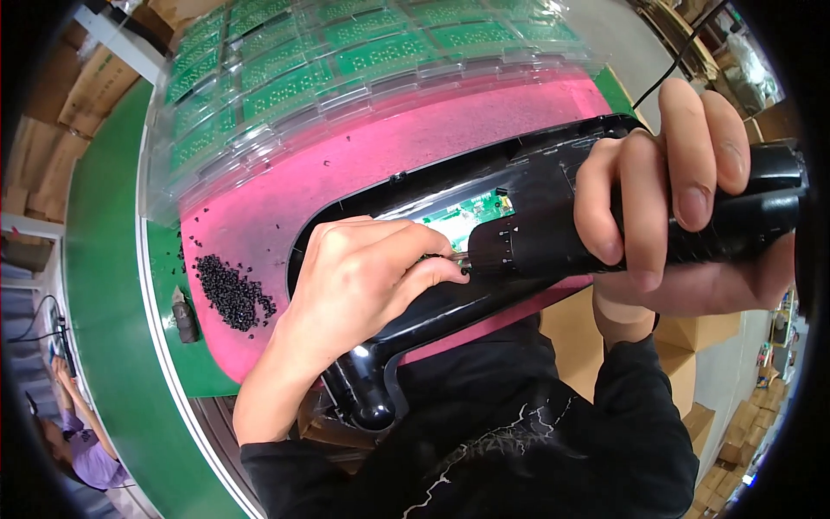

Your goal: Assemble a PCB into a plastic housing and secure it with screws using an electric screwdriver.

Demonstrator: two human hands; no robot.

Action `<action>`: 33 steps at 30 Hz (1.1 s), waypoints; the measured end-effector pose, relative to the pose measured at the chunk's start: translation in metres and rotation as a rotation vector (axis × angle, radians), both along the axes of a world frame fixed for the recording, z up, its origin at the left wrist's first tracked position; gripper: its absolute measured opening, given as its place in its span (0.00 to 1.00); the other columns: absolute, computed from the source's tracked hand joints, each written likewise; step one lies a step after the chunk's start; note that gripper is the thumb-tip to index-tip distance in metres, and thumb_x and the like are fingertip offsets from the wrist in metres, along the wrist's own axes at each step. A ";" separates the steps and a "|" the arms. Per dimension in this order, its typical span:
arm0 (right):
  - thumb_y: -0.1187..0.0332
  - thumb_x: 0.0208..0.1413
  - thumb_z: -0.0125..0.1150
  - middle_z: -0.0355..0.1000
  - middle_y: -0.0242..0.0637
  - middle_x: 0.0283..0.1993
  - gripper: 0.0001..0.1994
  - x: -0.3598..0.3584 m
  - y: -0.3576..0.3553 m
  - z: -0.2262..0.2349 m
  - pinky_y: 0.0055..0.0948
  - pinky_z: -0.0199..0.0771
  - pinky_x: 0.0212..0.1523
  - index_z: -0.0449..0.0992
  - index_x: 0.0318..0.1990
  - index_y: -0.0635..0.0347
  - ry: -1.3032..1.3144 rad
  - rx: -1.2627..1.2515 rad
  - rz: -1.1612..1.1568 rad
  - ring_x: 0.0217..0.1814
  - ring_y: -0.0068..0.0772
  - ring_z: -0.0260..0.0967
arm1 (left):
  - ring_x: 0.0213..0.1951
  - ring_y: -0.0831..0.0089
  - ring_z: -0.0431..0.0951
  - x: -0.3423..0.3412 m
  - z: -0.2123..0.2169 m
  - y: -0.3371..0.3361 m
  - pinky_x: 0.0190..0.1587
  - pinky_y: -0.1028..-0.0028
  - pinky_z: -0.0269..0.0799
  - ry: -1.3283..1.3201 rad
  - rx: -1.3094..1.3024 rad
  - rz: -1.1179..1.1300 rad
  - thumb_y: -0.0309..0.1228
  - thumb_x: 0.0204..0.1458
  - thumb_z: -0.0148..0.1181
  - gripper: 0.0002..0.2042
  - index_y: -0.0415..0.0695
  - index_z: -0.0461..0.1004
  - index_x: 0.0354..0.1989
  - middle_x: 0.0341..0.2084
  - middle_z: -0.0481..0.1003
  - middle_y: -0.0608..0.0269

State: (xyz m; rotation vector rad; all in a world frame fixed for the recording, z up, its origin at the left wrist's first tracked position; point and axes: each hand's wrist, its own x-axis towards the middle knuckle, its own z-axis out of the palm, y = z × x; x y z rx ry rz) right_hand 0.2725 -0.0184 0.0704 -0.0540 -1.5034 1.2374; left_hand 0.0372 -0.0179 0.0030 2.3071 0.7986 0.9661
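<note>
My right hand [661, 186] is wrapped around a black electric screwdriver [540, 233] that points left, its collar carrying small markings. My left hand [372, 272] has thumb and forefinger pinched at the metal bit [462, 257], with a small black screw [465, 271] at the fingertips. Under both hands lies a long glossy black plastic housing [367, 372], its rounded end toward me. A green circuit board [475, 216] sits inside it, partly hidden by the left hand and the tool.
A pink mat [363, 130] covers the green bench [108, 259]. Loose black screws [229, 294] are heaped at its left, beside a dark stubby object [183, 318]. Clear plastic trays of green circuit boards [285, 91] stand at the back. Another person [91, 454] is at far left.
</note>
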 end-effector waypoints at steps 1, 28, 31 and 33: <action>0.49 0.48 0.65 0.65 0.30 0.34 0.24 -0.005 -0.001 -0.004 0.27 0.70 0.19 0.65 0.41 0.57 0.102 -0.009 -0.005 0.16 0.22 0.68 | 0.22 0.64 0.78 0.000 0.001 0.000 0.25 0.71 0.71 -0.006 0.019 0.001 0.32 0.41 0.72 0.10 0.41 0.76 0.26 0.20 0.77 0.62; 0.42 0.49 0.64 0.63 0.35 0.36 0.29 -0.037 0.014 -0.012 0.27 0.69 0.24 0.64 0.42 0.59 -0.218 -0.058 -0.066 0.18 0.23 0.66 | 0.25 0.53 0.77 -0.008 -0.001 0.000 0.26 0.62 0.72 0.140 0.059 0.169 0.24 0.49 0.62 0.04 0.40 0.74 0.32 0.20 0.75 0.55; 0.39 0.50 0.61 0.61 0.36 0.34 0.31 -0.045 0.014 -0.021 0.26 0.66 0.22 0.64 0.41 0.61 -0.230 -0.157 -0.166 0.17 0.22 0.62 | 0.28 0.49 0.77 -0.005 0.006 -0.004 0.29 0.60 0.72 0.203 -0.017 0.259 0.23 0.54 0.58 0.05 0.39 0.74 0.39 0.22 0.76 0.52; 0.38 0.51 0.60 0.61 0.37 0.33 0.32 -0.048 0.014 -0.023 0.26 0.64 0.20 0.64 0.40 0.62 -0.239 -0.224 -0.231 0.16 0.21 0.60 | 0.29 0.48 0.78 -0.006 0.007 -0.004 0.30 0.58 0.72 0.250 -0.038 0.290 0.24 0.57 0.56 0.06 0.40 0.73 0.41 0.23 0.76 0.52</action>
